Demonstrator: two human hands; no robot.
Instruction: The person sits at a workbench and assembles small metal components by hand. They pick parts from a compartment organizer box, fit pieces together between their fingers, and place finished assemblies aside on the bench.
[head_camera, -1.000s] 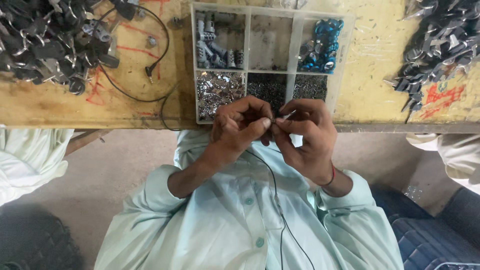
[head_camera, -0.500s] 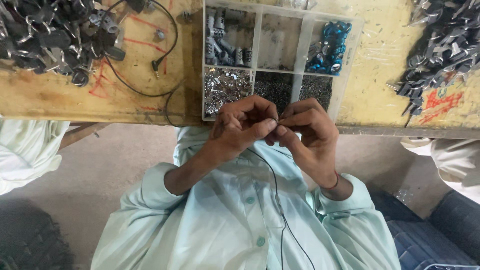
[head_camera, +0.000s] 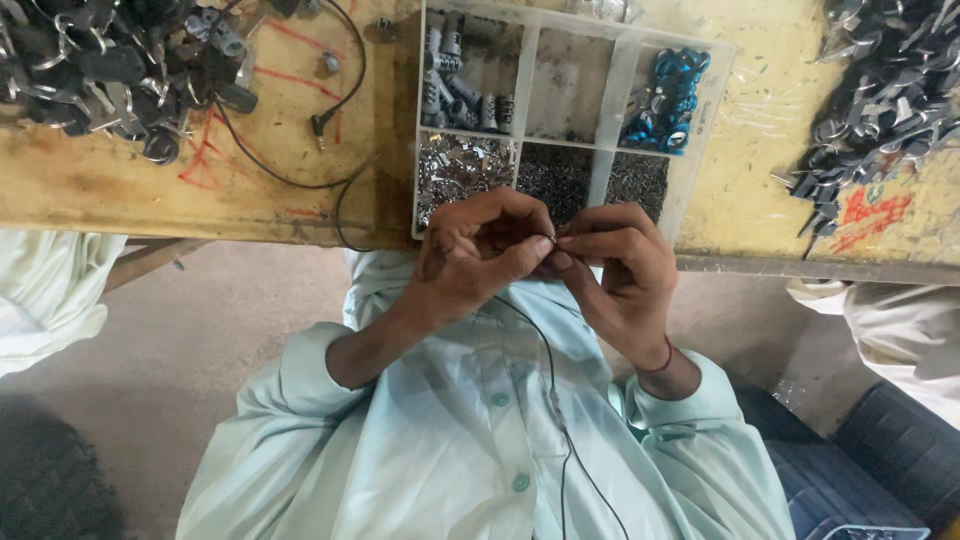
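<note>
Pinching a tiny metal part (head_camera: 552, 238) between both sets of fingertips, we hold our left hand (head_camera: 480, 255) and right hand (head_camera: 615, 265) together just below the compartment tray (head_camera: 608, 100). A thin black wire (head_camera: 545, 360) hangs from the part, down over our shirt (head_camera: 450, 450).

Parts tray (head_camera: 530, 75) just beyond hands (head_camera: 545, 255)

Soft, even daylight lit the scene, bright on the yellow worktop (head_camera: 300, 190) and dimmer toward the floor (head_camera: 200, 330) beneath it (no hard shadows anywhere). A mild sheen showed on the clear plastic tray (head_camera: 705, 110). The centre was sharp, while the corners were bent and slightly smeared by the wide lens.
</note>
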